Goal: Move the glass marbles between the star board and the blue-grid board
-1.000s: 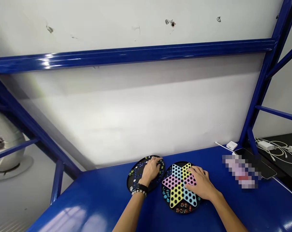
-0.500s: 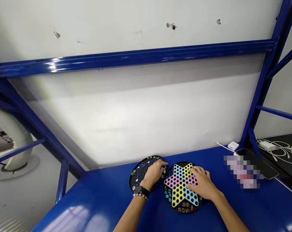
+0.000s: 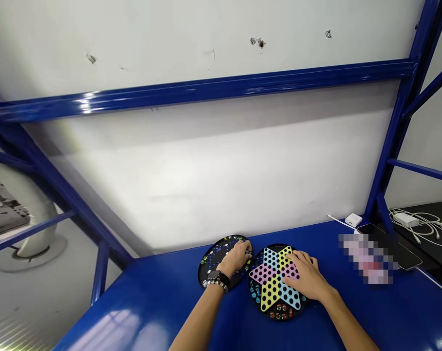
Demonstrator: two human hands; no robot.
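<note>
Two round black trays lie side by side on the blue tabletop. My left hand, with a watch and a beaded bracelet at the wrist, is over the right side of the left tray. Its fingers are curled in and closed; whatever they hold is hidden. Green, white and dark blue marbles lie about this tray. On the right tray rests a star-shaped Chinese checkers board with yellow, pink and blue points full of holes. My right hand is open on its right side, fingers spread. Red marbles and light-blue marbles sit around the star.
To the right on the blue tabletop are a phone, a blurred-out item and a white charger with its cable. A white wall and blue frame bars stand behind. More cables lie on a black surface beyond.
The view has shifted slightly. My left hand has moved a little on the left tray, its fingers still curled near the right rim. My right hand stays on the star board.
</note>
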